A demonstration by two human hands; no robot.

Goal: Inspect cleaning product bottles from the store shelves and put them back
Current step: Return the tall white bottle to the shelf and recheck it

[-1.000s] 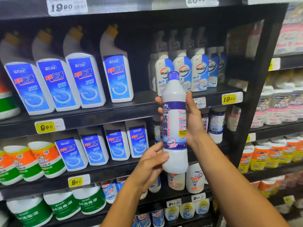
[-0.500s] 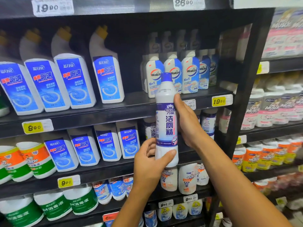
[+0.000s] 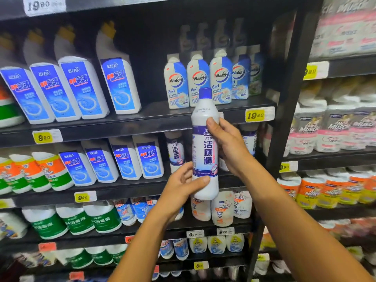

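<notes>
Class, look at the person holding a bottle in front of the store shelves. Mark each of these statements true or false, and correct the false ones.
1. Both hands hold the white bottle. True.
2. The held bottle has a yellow cap. False: its cap is blue.
3. The left hand grips the bottle near its base. True.
4. The right hand rests on the shelf. False: it grips the bottle's upper part.
5. The held bottle lies on its side. False: it is upright.
</notes>
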